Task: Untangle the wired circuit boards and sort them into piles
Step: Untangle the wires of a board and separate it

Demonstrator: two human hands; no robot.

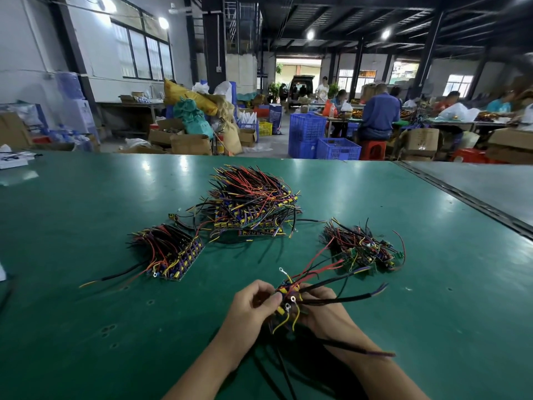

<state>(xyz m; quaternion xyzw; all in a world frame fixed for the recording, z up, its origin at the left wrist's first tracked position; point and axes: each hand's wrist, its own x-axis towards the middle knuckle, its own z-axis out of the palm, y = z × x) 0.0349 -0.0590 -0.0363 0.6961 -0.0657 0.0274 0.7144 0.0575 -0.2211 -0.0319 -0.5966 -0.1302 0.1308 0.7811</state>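
Green matting covers the desk point(86, 203) in a wide workshop, and beyond its far edge stand blue crates point(323, 137), cardboard boxes point(190, 144) and seated workers point(377, 114) at other tables. Close to me, my left grip point(253, 304) and right grip point(323, 310) are both clamped on a small bunch of wired circuit boards point(288, 295), whose red, black and yellow leads fan outward. Farther out on the desk lie a neat stack point(170, 252) on the left, the biggest heap point(251, 203) in the middle and a loose tangle point(363, 249) on the right.
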